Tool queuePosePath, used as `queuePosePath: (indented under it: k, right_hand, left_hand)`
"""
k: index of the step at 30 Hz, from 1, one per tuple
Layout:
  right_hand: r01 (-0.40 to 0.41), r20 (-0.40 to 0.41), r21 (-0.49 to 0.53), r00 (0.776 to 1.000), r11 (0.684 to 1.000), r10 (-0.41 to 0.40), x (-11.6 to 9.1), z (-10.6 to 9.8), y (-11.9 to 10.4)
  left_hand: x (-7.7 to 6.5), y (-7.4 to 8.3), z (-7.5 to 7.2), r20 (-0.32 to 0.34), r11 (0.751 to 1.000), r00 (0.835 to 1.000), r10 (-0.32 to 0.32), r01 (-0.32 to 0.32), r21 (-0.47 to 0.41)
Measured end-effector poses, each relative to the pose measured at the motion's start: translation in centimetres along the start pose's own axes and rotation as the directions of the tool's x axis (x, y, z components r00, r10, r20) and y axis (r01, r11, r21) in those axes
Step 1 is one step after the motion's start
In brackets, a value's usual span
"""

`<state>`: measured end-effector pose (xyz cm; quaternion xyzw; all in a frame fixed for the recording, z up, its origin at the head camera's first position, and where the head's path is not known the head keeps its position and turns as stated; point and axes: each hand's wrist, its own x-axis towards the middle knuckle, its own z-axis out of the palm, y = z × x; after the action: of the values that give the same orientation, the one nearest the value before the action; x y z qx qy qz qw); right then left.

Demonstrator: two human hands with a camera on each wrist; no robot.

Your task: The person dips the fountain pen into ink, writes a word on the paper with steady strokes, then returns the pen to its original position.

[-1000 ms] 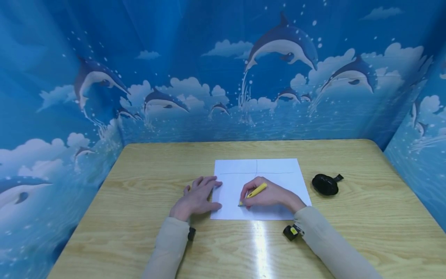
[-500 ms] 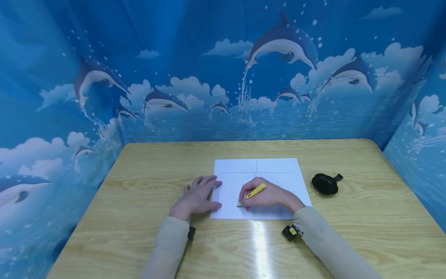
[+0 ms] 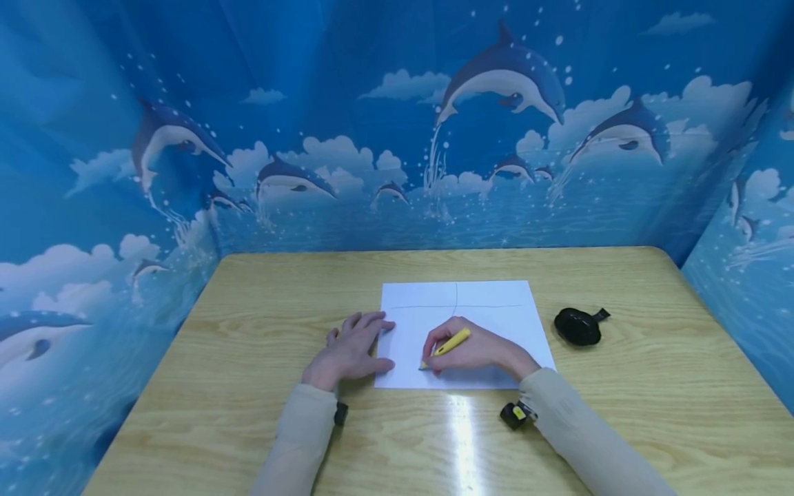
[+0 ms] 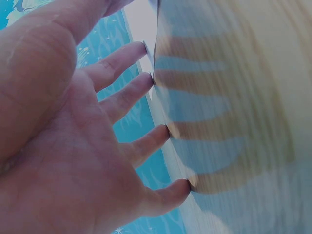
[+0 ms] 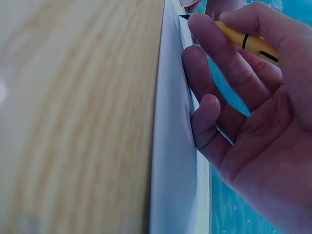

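Note:
A white sheet of paper (image 3: 409, 337) lies on the wooden table, with a thin horizontal line and a vertical line crossing in its upper part. My right hand (image 3: 474, 344) pinches a yellow fountain pen (image 3: 453, 341), its dark tip down at the lower left part of the sheet. In the right wrist view the pen (image 5: 251, 45) shows a black ring and a slot in its barrel, while the curled lower fingers (image 5: 207, 117) rest along the paper. My left hand (image 3: 347, 351) lies spread, thumb and fingertips on the sheet's left edge; its other fingertips (image 4: 180, 187) touch the table.
A glossy black oval object (image 3: 578, 327) with a short tab sits right of the paper. Blue dolphin-printed curtains (image 3: 347, 124) enclose the table (image 3: 260, 310) at the back and sides. Small black devices are strapped at both wrists.
My right hand has slid slightly left and toward me, carrying the pen tip along the paper. The left hand stays in place.

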<state>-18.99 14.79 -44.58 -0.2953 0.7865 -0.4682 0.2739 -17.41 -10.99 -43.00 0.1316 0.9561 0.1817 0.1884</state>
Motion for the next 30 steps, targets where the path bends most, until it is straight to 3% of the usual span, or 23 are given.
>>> queuePosePath:
  k: [18,24,30]
  right_hand:
    - [0.021,0.003,0.015,1.000,1.000,-0.021,0.0,0.3,-0.1]
    - [0.035,-0.048,0.039,0.998,0.999,-0.033,-0.6,-0.5,0.4]
    - [-0.011,-0.129,0.040,0.991,0.999,0.016,-1.6,-2.0,0.9]
  left_hand:
    - [-0.1,0.1,-0.1,0.000,1.000,1.000,-0.007,0.007,0.001]
    - [-0.2,0.2,0.0,0.001,1.000,1.000,-0.009,0.009,0.004]
    - [-0.2,0.1,0.0,0.000,1.000,1.000,-0.001,0.001,-0.007]
